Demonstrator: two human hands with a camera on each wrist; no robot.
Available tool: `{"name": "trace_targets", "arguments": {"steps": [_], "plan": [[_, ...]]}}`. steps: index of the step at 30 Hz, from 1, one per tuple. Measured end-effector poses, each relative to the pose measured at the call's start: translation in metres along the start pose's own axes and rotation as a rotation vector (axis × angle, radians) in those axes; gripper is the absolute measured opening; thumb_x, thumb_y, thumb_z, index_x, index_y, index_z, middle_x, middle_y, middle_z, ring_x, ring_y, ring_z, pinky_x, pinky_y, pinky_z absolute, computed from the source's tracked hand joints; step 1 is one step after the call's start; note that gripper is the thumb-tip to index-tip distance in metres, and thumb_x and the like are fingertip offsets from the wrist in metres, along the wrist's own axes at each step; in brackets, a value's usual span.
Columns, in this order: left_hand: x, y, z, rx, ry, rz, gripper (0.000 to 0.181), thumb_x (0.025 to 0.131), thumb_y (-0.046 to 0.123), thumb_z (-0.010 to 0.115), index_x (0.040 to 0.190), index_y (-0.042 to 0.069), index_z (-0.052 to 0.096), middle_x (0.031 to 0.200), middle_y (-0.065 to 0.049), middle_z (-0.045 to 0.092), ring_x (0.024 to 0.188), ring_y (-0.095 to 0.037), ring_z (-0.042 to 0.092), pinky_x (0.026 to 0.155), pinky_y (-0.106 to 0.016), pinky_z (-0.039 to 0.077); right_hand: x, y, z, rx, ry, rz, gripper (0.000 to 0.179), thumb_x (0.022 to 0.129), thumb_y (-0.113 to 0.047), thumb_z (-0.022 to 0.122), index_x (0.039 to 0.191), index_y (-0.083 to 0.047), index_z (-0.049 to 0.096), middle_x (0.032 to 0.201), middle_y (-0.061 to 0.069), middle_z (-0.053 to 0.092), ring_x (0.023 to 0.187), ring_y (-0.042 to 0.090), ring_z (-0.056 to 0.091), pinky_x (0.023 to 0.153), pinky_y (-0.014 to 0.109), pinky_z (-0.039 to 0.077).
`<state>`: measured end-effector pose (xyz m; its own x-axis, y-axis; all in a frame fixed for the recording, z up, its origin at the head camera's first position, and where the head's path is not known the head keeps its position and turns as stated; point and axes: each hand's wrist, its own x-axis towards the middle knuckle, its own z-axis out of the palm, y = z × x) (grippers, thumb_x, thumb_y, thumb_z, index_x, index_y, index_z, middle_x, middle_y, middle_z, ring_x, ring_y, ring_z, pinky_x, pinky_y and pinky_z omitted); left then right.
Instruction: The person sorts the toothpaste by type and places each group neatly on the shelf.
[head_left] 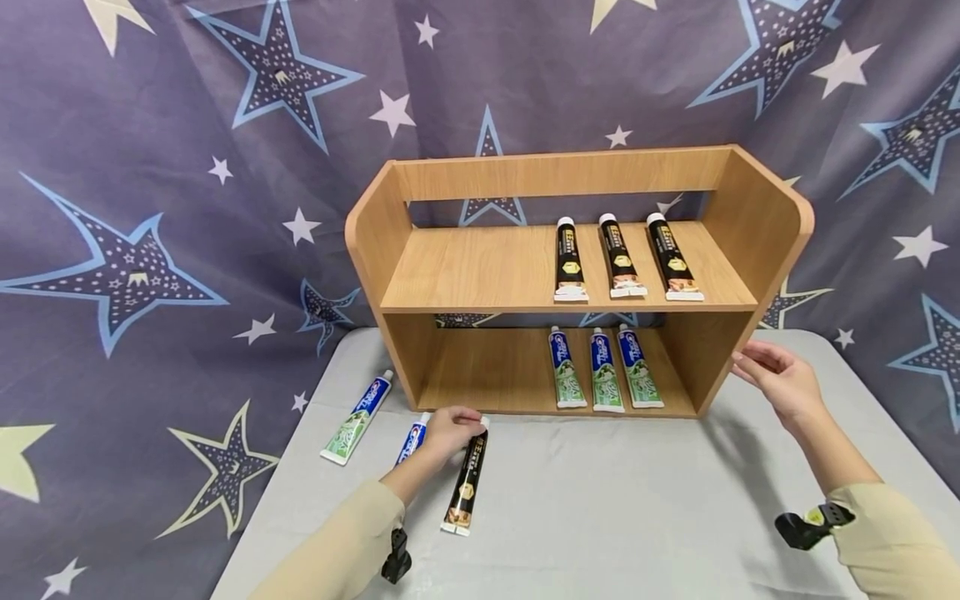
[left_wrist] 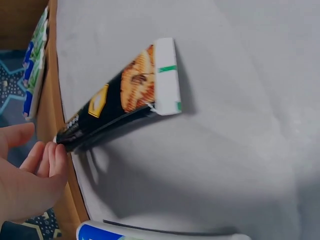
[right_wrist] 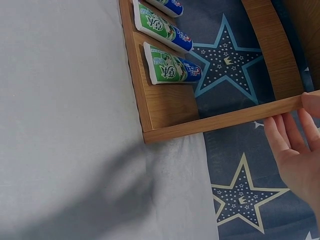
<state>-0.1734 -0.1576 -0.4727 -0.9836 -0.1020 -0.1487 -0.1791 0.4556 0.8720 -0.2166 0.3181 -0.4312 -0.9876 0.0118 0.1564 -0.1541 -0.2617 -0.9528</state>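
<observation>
My left hand (head_left: 452, 433) is at the cap end of a black toothpaste tube (head_left: 467, 483) lying on the table before the shelf. In the left wrist view its fingertips (left_wrist: 61, 154) touch that end, while the thumb stands apart. Beside this hand is a blue-and-green toothpaste tube (head_left: 412, 442), partly hidden by the hand. My right hand (head_left: 787, 385) holds the right side panel of the wooden shelf (head_left: 768, 217). The right wrist view shows the thumb at the panel's edge (right_wrist: 240, 114) and the fingers (right_wrist: 282, 131) along its outer face.
Three black tubes (head_left: 619, 257) lie on the upper board's right half. Below them, three blue-and-green tubes (head_left: 604, 371) lie on the lower board. Another blue-and-green tube (head_left: 358, 418) is left of the shelf on the grey-covered table (head_left: 600, 508). A star-patterned curtain (head_left: 480, 75) hangs behind.
</observation>
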Motion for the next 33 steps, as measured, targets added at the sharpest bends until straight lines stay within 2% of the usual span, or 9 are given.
{"name": "trace_targets", "arguments": {"steps": [6, 11, 13, 18, 22, 24, 27, 31, 33], "plan": [[-0.005, -0.01, -0.004, 0.028, -0.015, -0.028, 0.026, 0.076, 0.002, 0.073, 0.1, -0.006, 0.068, 0.094, -0.019, 0.072, 0.076, -0.014, 0.067, 0.071, -0.025, 0.058, 0.006, 0.01, -0.012, 0.007, -0.044, -0.012, 0.021, 0.085, 0.0, 0.068, 0.099, -0.016, 0.07, 0.088, -0.006, 0.073, 0.082, 0.004, 0.071, 0.073, 0.02, 0.06], [-0.01, -0.015, -0.006, 0.072, -0.038, -0.04, 0.028, 0.072, -0.001, 0.075, 0.099, -0.005, 0.067, 0.092, -0.018, 0.072, 0.076, -0.015, 0.067, 0.07, -0.025, 0.057, 0.013, 0.02, -0.024, -0.027, -0.018, 0.003, 0.021, 0.084, 0.0, 0.069, 0.1, -0.015, 0.069, 0.089, -0.006, 0.072, 0.083, 0.005, 0.071, 0.073, 0.021, 0.06], [-0.013, -0.017, -0.007, 0.085, -0.048, -0.039, 0.029, 0.071, -0.003, 0.075, 0.098, -0.005, 0.066, 0.092, -0.018, 0.071, 0.075, -0.015, 0.066, 0.069, -0.024, 0.057, 0.015, 0.023, -0.026, 0.006, -0.012, -0.009, 0.022, 0.084, 0.002, 0.069, 0.101, -0.012, 0.07, 0.089, -0.003, 0.073, 0.083, 0.007, 0.071, 0.072, 0.022, 0.061], [-0.021, -0.021, -0.01, 0.094, -0.079, -0.056, 0.031, 0.07, -0.003, 0.075, 0.099, -0.005, 0.065, 0.09, -0.017, 0.07, 0.074, -0.014, 0.064, 0.068, -0.025, 0.058, 0.005, 0.009, -0.007, 0.061, -0.042, -0.042, 0.022, 0.083, 0.005, 0.068, 0.098, -0.012, 0.071, 0.087, -0.003, 0.073, 0.08, 0.007, 0.071, 0.07, 0.021, 0.06], [-0.03, -0.025, -0.013, 0.084, -0.113, -0.081, 0.032, 0.07, -0.003, 0.075, 0.1, -0.006, 0.063, 0.088, -0.015, 0.069, 0.071, -0.013, 0.063, 0.066, -0.025, 0.059, -0.005, -0.007, 0.011, 0.007, -0.001, -0.013, 0.027, 0.086, 0.008, 0.063, 0.091, -0.018, 0.07, 0.082, -0.008, 0.071, 0.076, 0.002, 0.07, 0.069, 0.017, 0.059], [-0.034, -0.025, -0.014, 0.075, -0.126, -0.1, 0.032, 0.07, -0.002, 0.075, 0.1, -0.006, 0.063, 0.086, -0.014, 0.069, 0.069, -0.012, 0.062, 0.065, -0.025, 0.058, -0.003, -0.006, 0.007, -0.025, 0.013, 0.025, 0.028, 0.087, 0.008, 0.061, 0.091, -0.019, 0.069, 0.082, -0.01, 0.07, 0.077, 0.001, 0.069, 0.071, 0.016, 0.059], [-0.038, -0.025, -0.013, 0.06, -0.128, -0.132, 0.031, 0.071, -0.001, 0.075, 0.098, -0.006, 0.063, 0.083, -0.013, 0.069, 0.066, -0.012, 0.061, 0.061, -0.024, 0.057, 0.009, 0.012, -0.014, -0.014, -0.025, 0.005, 0.026, 0.088, 0.005, 0.061, 0.097, -0.017, 0.07, 0.087, -0.007, 0.072, 0.081, 0.003, 0.07, 0.073, 0.018, 0.06], [-0.039, -0.025, -0.011, 0.044, -0.109, -0.149, 0.029, 0.07, 0.0, 0.076, 0.095, -0.006, 0.063, 0.079, -0.011, 0.069, 0.062, -0.01, 0.06, 0.058, -0.022, 0.056, 0.01, 0.014, -0.015, 0.019, -0.019, -0.006, 0.027, 0.087, 0.008, 0.06, 0.097, -0.014, 0.07, 0.086, -0.005, 0.072, 0.08, 0.005, 0.071, 0.071, 0.019, 0.06], [-0.039, -0.025, -0.01, 0.042, -0.1, -0.149, 0.029, 0.07, 0.001, 0.076, 0.094, -0.006, 0.063, 0.078, -0.011, 0.069, 0.062, -0.01, 0.061, 0.058, -0.023, 0.056, 0.011, 0.014, -0.017, -0.034, 0.015, 0.022, 0.027, 0.087, 0.007, 0.061, 0.095, -0.017, 0.069, 0.085, -0.007, 0.071, 0.079, 0.003, 0.07, 0.071, 0.019, 0.06]]}}
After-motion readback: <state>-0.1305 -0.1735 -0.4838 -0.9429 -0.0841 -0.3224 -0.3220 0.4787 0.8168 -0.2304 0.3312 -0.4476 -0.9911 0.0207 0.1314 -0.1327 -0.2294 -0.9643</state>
